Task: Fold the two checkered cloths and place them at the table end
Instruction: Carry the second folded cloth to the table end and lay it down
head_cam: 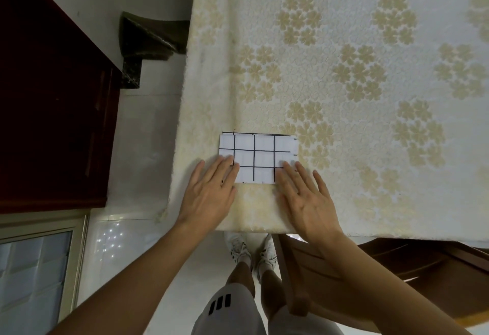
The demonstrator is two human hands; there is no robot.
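A folded checkered cloth (258, 158) lies near the counter (344, 69) corner. Left hand (209, 191) and right hand (304, 197) press flat on it, fingers spread, gripping nothing.

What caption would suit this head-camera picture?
Both hands, left hand and right hand, press flat on a folded checkered cloth near the table corner.

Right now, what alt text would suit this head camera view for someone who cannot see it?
Two open hands, left hand and right hand, press flat on a folded checkered cloth near the corner of a table with a floral cover.
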